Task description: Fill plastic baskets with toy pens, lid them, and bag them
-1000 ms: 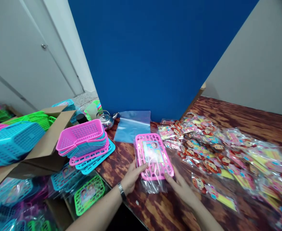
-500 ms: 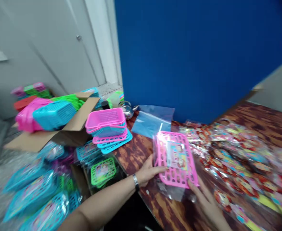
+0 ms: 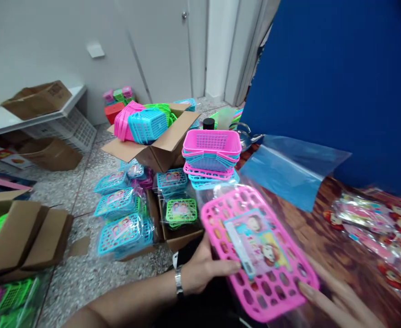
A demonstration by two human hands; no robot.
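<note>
A pink plastic basket (image 3: pixel 221 218) in a clear bag is tilted in front of me, its perforated face towards me. On that face is a printed card (image 3: pixel 258 243) with cartoon figures. My left hand (image 3: pixel 200 269) is closed on its left edge, thumb over the front. At the lower right edge, my right hand (image 3: pixel 333 291) grips it too, with the other fingers largely behind. Beyond it, a stack of pink and blue baskets (image 3: pixel 212 152) stands on the brown table (image 3: pixel 292 223), near a flat clear plastic bag (image 3: pixel 285 168).
Shiny wrapped packets (image 3: pixel 374 232) lie on the right. A carton of colourful baskets (image 3: pixel 173 139) stands behind. Bagged blue baskets (image 3: pixel 121 228) and a green one (image 3: pixel 181 211) are at left, beside another open carton (image 3: pixel 26 237). A blue panel (image 3: pixel 337 82) rises behind the table.
My view has swung left, showing more floor and cartons. Both hands have brought the bagged pink basket nearer to me, and it is tilted more. The grip stays on both sides.
</note>
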